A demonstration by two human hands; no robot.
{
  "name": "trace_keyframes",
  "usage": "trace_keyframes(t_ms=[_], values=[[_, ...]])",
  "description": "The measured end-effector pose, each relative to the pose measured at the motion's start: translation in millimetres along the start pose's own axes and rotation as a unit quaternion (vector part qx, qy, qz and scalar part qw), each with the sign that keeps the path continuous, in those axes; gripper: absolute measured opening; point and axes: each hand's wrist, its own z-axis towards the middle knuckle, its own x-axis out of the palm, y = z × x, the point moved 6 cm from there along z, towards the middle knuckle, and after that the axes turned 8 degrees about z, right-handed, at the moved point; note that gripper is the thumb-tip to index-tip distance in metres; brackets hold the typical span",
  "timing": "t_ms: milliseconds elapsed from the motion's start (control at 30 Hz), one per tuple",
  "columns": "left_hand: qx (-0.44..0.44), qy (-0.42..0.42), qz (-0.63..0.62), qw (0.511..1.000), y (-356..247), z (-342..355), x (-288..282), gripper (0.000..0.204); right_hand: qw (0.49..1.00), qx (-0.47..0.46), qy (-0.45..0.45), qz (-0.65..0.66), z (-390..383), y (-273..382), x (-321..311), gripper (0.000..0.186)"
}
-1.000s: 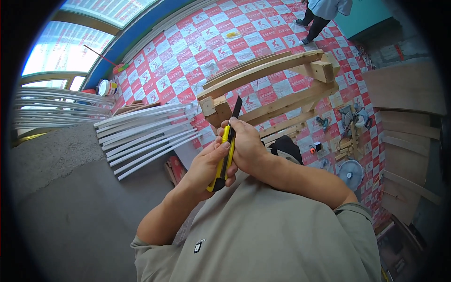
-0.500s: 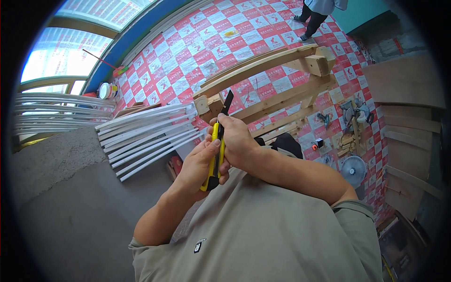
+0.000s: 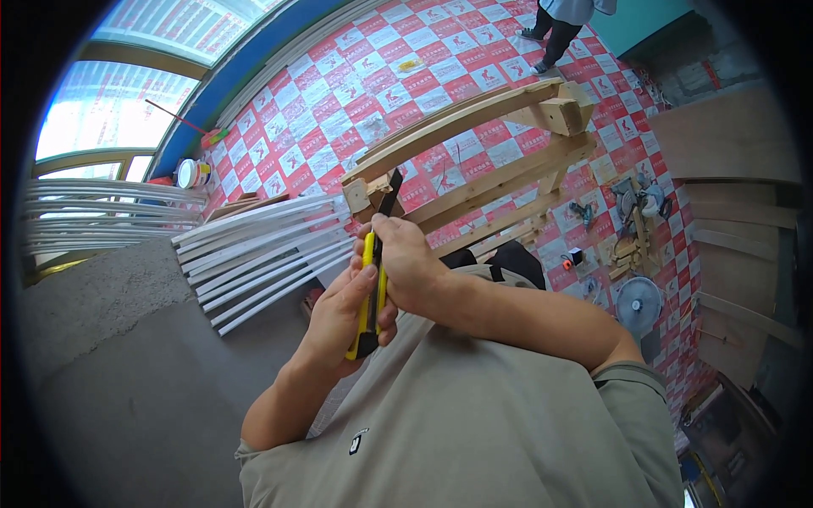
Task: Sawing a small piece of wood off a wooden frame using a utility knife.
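Between both hands is a yellow and black utility knife [image 3: 367,317], its dark blade extended up and away from me. My left hand [image 3: 339,309] is wrapped round the handle, thumb lying along it. My right hand [image 3: 406,262] is closed about the upper handle, with thumb and finger pinched near the base of the blade. Some of the right fingers are hidden behind the knife. Just beyond the blade tip stands the near-left corner of a wooden frame [image 3: 474,127] made of light timber beams.
White strips [image 3: 262,245] fan out at left beside a concrete ledge [image 3: 102,296]. Red and white sheeting [image 3: 339,93] covers the floor. A fan [image 3: 638,305], power tools [image 3: 639,203] and wood offcuts lie at right. Another person [image 3: 559,30] stands at the far side. A white bucket [image 3: 194,173] sits near the window.
Both hands and the knife have shifted slightly left and toward me. The grip on the knife looks the same.
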Motion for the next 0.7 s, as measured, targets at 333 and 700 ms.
trace_keyframes(t_ms=[333,700], values=[[0.108,0.059,-0.006,0.992,15.2,-3.7,3.2,0.030,0.987,-0.015,0.156,-0.024,-21.7,2.5,5.7,0.025],[0.163,0.060,0.107,0.979,66.6,70.1,31.9,0.053,0.606,-0.359,0.041,-0.708,-47.0,130.4,-10.3,0.031]])
